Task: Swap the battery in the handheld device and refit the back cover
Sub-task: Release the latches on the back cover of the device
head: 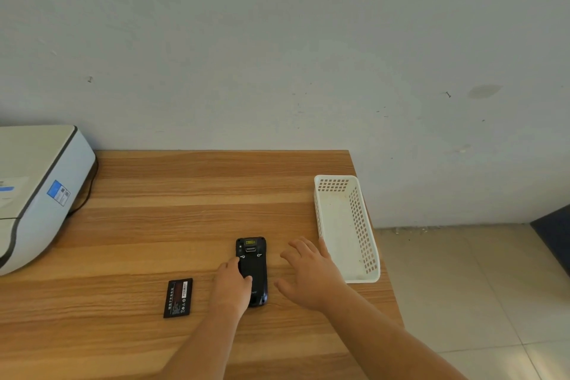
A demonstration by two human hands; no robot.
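A black handheld device lies face down on the wooden table, its back cover on and two latch marks showing near its top. My left hand grips the device's left edge, the thumb lying on the back cover. My right hand hovers just right of the device with fingers spread and relaxed, holding nothing. A flat black battery with a red label lies loose on the table to the left of my left hand.
A white perforated plastic basket stands at the table's right edge, just beyond my right hand. A white printer with a dark cable occupies the far left. The table ends at the wall behind; tiled floor lies to the right.
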